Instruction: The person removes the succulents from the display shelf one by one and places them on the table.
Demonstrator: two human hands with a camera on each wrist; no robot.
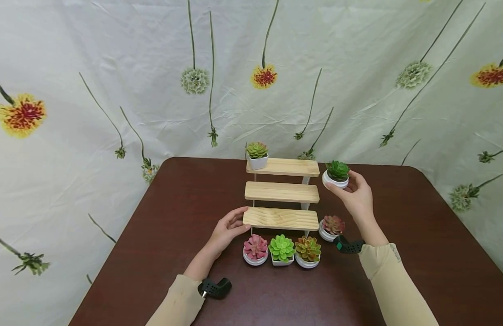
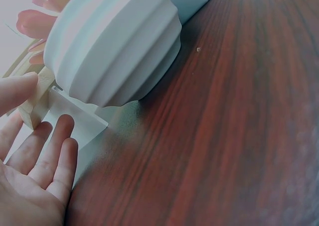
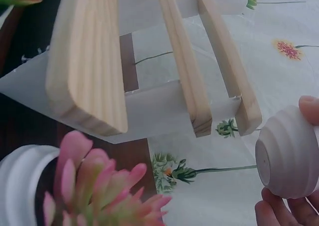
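A three-step wooden stand (image 1: pixel 282 193) sits at the middle of a brown table (image 1: pixel 398 253). My left hand (image 1: pixel 230 228) rests with straight fingers against the left end of the bottom step (image 1: pixel 281 218). My right hand (image 1: pixel 354 192) holds a dark green succulent in a white ribbed pot (image 1: pixel 336 174) in the air beside the top step's right end; the pot's base (image 3: pixel 286 160) shows in the right wrist view. A green succulent in a square pot (image 1: pixel 257 155) stands on the top step's left end.
Several potted succulents stand in front of the stand: a pink one (image 1: pixel 255 249), a bright green one (image 1: pixel 282 250), an orange-green one (image 1: pixel 307 251) and a reddish one (image 1: pixel 332 227) at the right. A flowered cloth (image 1: pixel 113 81) hangs behind the table.
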